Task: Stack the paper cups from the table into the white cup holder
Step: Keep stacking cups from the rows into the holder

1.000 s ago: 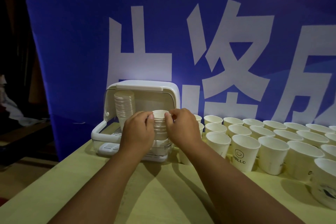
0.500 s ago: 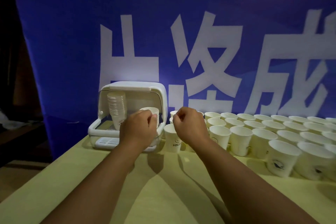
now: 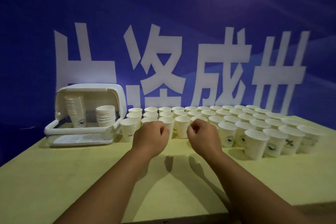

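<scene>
Table (image 3: 54, 178) w/ white cup holder (image 3: 87, 114) at far left, lid up, 2 stacks inside: tall one (image 3: 75, 110) at left, shorter one (image 3: 105, 115) at right. Loose paper cups (image 3: 227, 120) stand upright in rows to its right, rims nearly touching. Left hand (image 3: 151, 137) & right hand (image 3: 203, 137) hover just in front of the nearest cups, fingers curled loosely, empty. Cups prob. v. light, thin-walled, easy to crush or tip; best pinched gently at the rim or upper wall, w/o squeezing.
</scene>
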